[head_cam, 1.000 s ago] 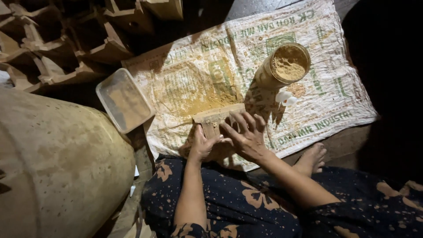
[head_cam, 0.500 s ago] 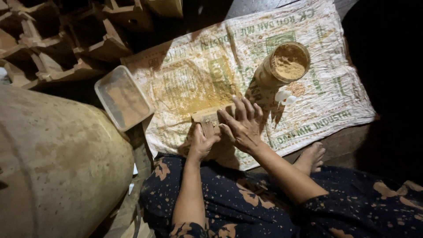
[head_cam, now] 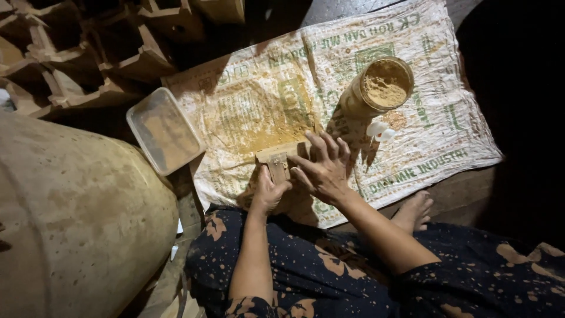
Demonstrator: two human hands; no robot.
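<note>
A stained woven sack lies spread over the dark floor across the frame's upper middle. On it rest a wooden mould, 1 powder-filled jar and 2 small white pieces.

Big clay pot, stacked moulds

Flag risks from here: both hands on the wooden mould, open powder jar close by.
1. The open powder jar stands just beyond the right hand; a lifted hand or elbow could tip it and spill powder over the printed sack.
2. The small white pieces beside the jar could get knocked away.
3. The left hand holds the wooden mould by its handle only; it may twist.
</note>
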